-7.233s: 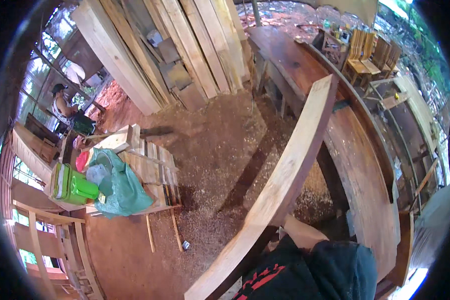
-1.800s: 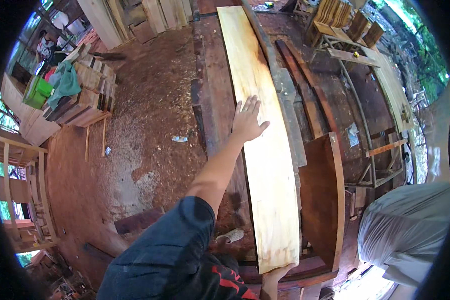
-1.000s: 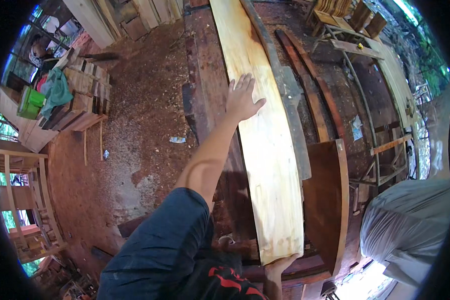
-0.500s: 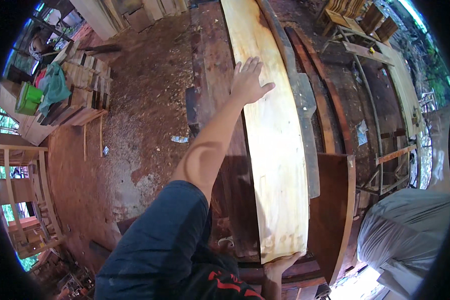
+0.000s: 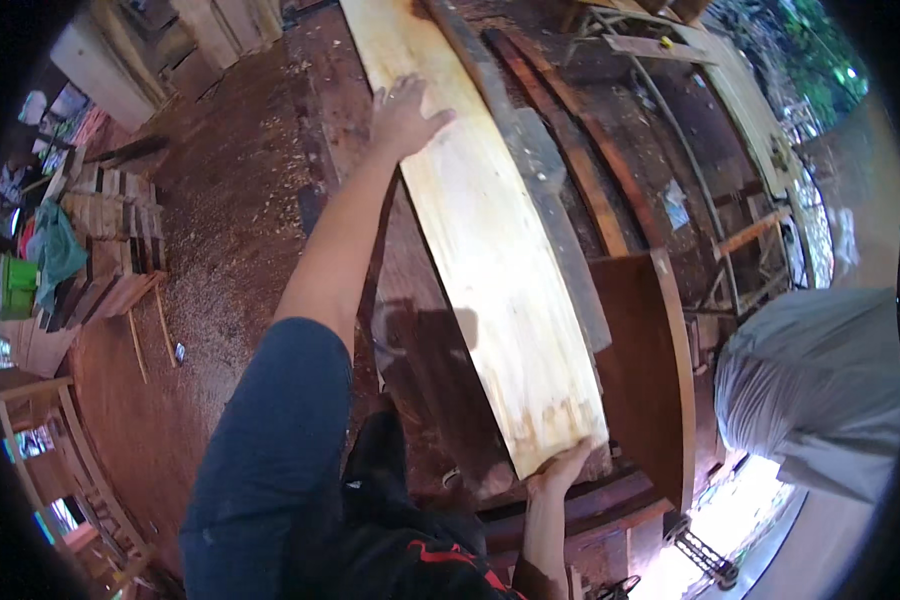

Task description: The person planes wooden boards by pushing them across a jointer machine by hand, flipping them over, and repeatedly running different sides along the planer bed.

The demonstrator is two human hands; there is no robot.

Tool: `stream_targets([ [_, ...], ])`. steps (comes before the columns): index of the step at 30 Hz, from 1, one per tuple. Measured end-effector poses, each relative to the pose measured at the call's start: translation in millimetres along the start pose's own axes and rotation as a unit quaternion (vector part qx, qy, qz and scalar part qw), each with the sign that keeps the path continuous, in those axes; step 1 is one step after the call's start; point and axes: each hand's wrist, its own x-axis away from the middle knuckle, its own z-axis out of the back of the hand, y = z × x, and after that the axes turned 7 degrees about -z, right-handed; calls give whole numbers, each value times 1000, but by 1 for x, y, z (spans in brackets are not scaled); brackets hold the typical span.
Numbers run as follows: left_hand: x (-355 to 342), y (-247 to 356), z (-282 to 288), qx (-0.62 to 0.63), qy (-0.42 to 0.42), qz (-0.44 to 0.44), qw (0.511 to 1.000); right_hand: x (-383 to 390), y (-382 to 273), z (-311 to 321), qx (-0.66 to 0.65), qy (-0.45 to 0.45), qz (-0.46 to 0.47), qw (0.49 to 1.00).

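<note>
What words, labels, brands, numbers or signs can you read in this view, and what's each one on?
None can be read.
Pale board: stains, but no lettering I can make out.
Red print on the dark clothing: no letters can be made out.
Bluish scrap at right: too small and blurred to tell.

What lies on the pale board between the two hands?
The head view shows bare wood: nothing lies on the pale board between the left hand and right hand.

Brown-smudged cream plank (image 5: 485, 255); navy sleeve (image 5: 265, 440); green container (image 5: 16, 288)
</note>
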Motion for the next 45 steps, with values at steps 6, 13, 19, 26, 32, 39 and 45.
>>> stream_targets([
  [6,73,62,-10,-24,-33,13,999,23,4,31,504,103,635,577],
  [13,129,116,6,41,-30,29,998,6,-2,9,552,-165,657,485],
  [19,126,106,4,24,23,1,999,11,0,2,563,-156,645,492],
  [26,113,94,-2,25,14,8,1000,6,0,-14,573,-149,631,502],
  [32,95,81,-2,24,8,11,1000,5,-1,-38,576,-150,623,507],
  [39,67,56,1,28,-16,18,999,-1,2,-76,592,-141,616,500],
  [45,40,29,-7,28,8,15,999,-6,4,-113,599,-155,600,506],
])
